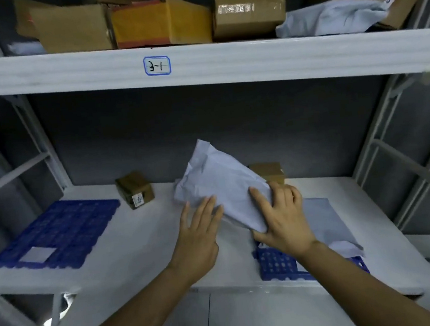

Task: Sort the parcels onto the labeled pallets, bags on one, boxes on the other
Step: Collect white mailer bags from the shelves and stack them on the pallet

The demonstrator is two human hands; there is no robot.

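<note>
A pale blue-white parcel bag (220, 178) is tilted up above the white shelf (142, 238), its far corner pointing upward. My right hand (282, 216) grips its near right edge. My left hand (199, 232) lies flat with fingers spread against the bag's lower left edge. Under my right hand sits a blue pallet (279, 264) with another pale bag (324, 220) lying on it. A second blue pallet (57, 230) with a white label lies on the shelf's left side, with nothing else on it. A small brown box (134, 189) stands behind it.
Another small brown box (270, 172) stands partly hidden behind the held bag. The upper shelf, labeled 3-1 (157, 66), carries several cardboard boxes (249, 9) and a pale bag (331, 17). Grey rack uprights (41, 145) flank both sides.
</note>
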